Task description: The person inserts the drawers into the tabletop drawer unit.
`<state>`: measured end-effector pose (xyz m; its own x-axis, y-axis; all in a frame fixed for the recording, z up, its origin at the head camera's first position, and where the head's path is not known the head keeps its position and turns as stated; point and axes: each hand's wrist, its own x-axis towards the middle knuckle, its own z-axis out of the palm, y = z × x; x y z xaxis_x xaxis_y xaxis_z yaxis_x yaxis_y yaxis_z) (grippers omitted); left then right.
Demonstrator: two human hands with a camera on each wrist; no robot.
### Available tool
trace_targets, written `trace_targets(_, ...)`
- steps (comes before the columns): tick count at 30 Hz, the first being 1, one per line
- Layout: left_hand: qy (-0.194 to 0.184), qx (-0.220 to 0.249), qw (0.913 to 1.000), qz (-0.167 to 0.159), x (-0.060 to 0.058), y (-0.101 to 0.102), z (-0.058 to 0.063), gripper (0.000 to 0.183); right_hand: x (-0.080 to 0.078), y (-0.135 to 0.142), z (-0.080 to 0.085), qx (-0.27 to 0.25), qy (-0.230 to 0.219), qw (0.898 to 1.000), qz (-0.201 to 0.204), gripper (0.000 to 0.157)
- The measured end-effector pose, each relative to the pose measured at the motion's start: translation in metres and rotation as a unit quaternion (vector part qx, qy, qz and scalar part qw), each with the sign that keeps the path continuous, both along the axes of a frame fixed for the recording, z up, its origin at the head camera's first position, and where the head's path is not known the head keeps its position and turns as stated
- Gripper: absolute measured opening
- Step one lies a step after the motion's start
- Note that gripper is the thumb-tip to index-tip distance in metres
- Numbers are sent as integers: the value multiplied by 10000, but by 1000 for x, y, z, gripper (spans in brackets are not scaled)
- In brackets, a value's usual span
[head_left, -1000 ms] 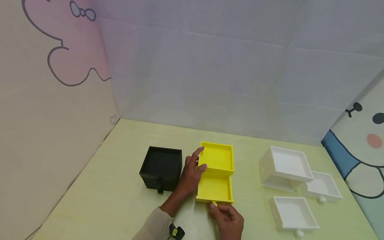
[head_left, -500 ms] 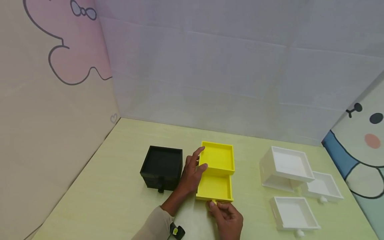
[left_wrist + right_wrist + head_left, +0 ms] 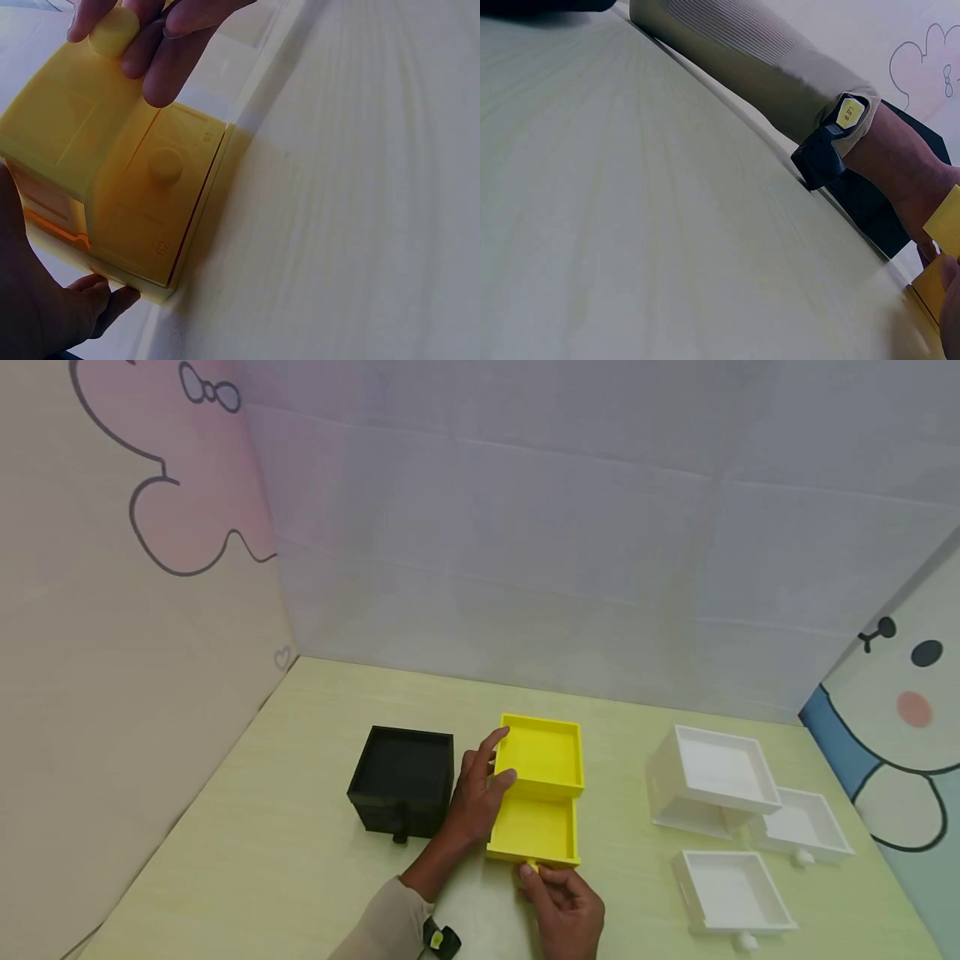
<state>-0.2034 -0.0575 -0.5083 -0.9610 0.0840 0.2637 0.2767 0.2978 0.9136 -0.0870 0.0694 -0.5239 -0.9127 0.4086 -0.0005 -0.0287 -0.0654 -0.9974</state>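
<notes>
A yellow two-drawer box (image 3: 542,752) stands mid-table. Its upper drawer (image 3: 534,828) is pulled out towards me, and nothing lies in it. Below, the lower drawer (image 3: 139,217) sits flush in the box. My left hand (image 3: 474,802) holds the left side of the box, index finger on the top rim and thumb at the front top corner. Thumb and fingers of my right hand (image 3: 566,906) pinch the upper drawer's round knob (image 3: 114,32). The right wrist view shows mostly table and left sleeve, with part of the yellow drawer (image 3: 945,225) at the edge.
Close to my left hand stands a black drawer box (image 3: 405,768) with a knob in front. At right are a white box frame (image 3: 671,785) and two white drawers (image 3: 731,889) lying apart from it. Printed cloth walls (image 3: 495,552) border the table.
Almost nothing differs. The head view shifts slightly, while both hands keep their places on the yellow box and the drawer's knob.
</notes>
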Motion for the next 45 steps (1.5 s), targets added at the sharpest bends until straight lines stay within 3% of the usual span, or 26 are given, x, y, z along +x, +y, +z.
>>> trace_targets(25, 38, 4, 10000, 52, -1, -2, 2, 55, -1, -3, -1, 354, 420, 9985, 52, 12)
trace_targets(34, -141, -62, 9999, 38, 0, -1, 3, 56, -2, -1, 0, 470, 550, 9974, 69, 10)
trace_targets(45, -134, -19, 9999, 11, 0, -1, 3, 56, -2, -2, 0, 571, 459, 9973, -77, 11)
